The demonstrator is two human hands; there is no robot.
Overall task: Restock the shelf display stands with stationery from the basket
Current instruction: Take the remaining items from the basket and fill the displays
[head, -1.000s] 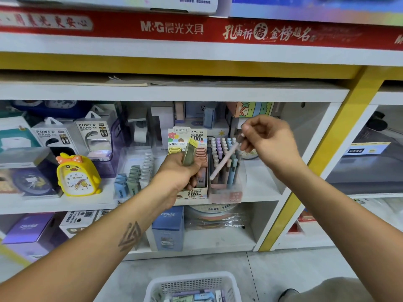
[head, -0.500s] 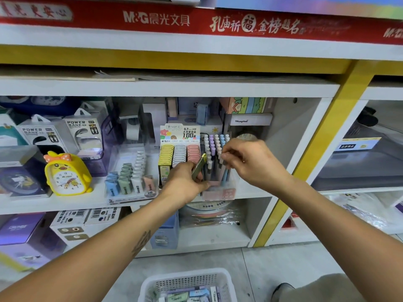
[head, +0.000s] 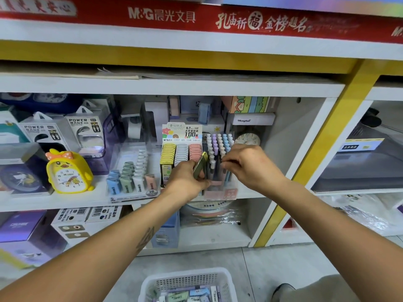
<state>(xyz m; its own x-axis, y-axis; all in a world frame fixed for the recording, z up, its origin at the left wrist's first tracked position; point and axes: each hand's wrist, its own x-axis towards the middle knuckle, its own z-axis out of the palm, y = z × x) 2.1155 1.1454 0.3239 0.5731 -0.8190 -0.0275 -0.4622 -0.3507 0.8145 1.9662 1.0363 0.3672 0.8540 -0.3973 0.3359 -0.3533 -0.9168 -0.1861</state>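
Observation:
A clear pen display stand (head: 220, 192) with several pastel-capped pens (head: 218, 144) stands on the middle shelf. Left of it is a lead-refill stand (head: 181, 136) holding yellow, grey and pink cases. My left hand (head: 185, 182) is shut on a flat olive-green case (head: 200, 165), held edge-on in front of the two stands. My right hand (head: 246, 164) pinches down among the front pens; whether a pen is still in its fingers is hidden. The white basket (head: 185, 280) with several pastel items sits on the floor below.
A clear stand of small pastel erasers (head: 130, 182) sits left of the refill stand, then a yellow duck clock (head: 68, 173) and power bank boxes (head: 85, 131). A round clock (head: 247, 139) stands behind the pens. A yellow post (head: 322, 149) bounds the bay on the right.
My right hand brought a pink pen down from above into the pen stand and now rests low among the pens. My left hand dropped slightly, still holding the green case.

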